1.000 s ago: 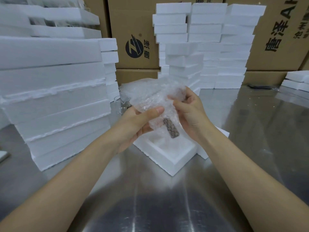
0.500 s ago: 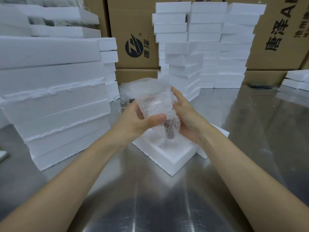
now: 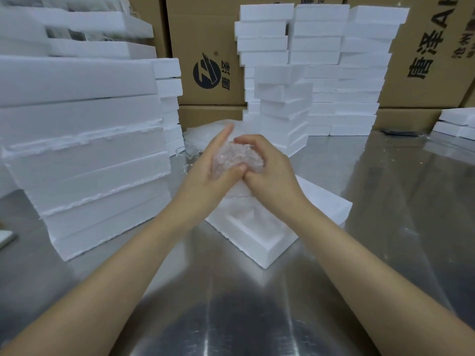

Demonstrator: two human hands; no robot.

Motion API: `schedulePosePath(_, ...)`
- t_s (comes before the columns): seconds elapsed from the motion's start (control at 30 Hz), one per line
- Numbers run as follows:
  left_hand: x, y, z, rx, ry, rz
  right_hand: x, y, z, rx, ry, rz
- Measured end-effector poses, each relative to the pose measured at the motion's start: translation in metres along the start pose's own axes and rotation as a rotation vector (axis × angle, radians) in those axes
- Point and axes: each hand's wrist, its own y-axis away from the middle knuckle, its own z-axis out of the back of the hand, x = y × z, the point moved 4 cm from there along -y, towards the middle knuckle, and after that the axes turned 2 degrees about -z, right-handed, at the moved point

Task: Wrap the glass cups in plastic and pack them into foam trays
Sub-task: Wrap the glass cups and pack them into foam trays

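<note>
Two bare hands meet over the middle of a brushed steel table (image 3: 385,201), with one clear, crumpled bubble-wrap bundle (image 3: 236,158) held between them. The glass cup inside the bundle cannot be made out.

The left hand (image 3: 205,181) lies along the bundle's 9 o'clock side. Its fingers (image 3: 221,137) are nearly straight and point toward 12 o'clock, and its thumb crosses the front of the wrap. The right hand (image 3: 267,170) grips from 3 o'clock, with its fingers curled over the top and its thumb tip touching the left thumb. Both hands thus clasp the bundle, and neither is spread wide.

The bundle hangs in the air just above one white square foam tray with a rectangular recess (image 3: 267,249). The tray rests on the table below the hands, at 6 o'clock from them. One flat white foam slab (image 3: 326,201) lies against the tray at 3 o'clock.

At 9 o'clock from the hands, on the table, stands at least one clear glass cup with a pouring lip (image 3: 183,152). The exact count is uncertain. At 11 o'clock from the hands lies a loose heap of clear bubble-wrap sheets (image 3: 203,132).

One tall stack of long white foam slabs (image 3: 84,155) fills the 9 o'clock side of the table. Four columns of smaller white foam blocks (image 3: 321,60) stand at 12 to 1 o'clock. One low pile of two white foam pieces (image 3: 457,122) sits at the table's 3 o'clock edge. Brown printed cardboard cartons (image 3: 205,34) line the back.
</note>
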Motion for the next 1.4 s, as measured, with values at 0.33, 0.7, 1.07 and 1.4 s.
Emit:
schedulePosePath(0.33,-0.001,0.009,0.027,-0.641,0.077,-0.043,-0.001,0.004,-0.011,0.19,-0.388,-0.119)
schedulePosePath(0.7,0.008,0.012,-0.013,-0.192,-0.085,0.048,-0.022,-0.001,-0.001,-0.118,-0.34,-0.22)
schedulePosePath(1.07,0.002,0.01,-0.002,-0.195,-0.405,-0.083,-0.011,-0.002,-0.003,-0.027,-0.169,-0.071)
schedulePosePath(1.4,0.004,0.013,0.007,-0.389,-0.595,-0.111,-0.002,0.005,-0.017,0.163,0.228,0.13)
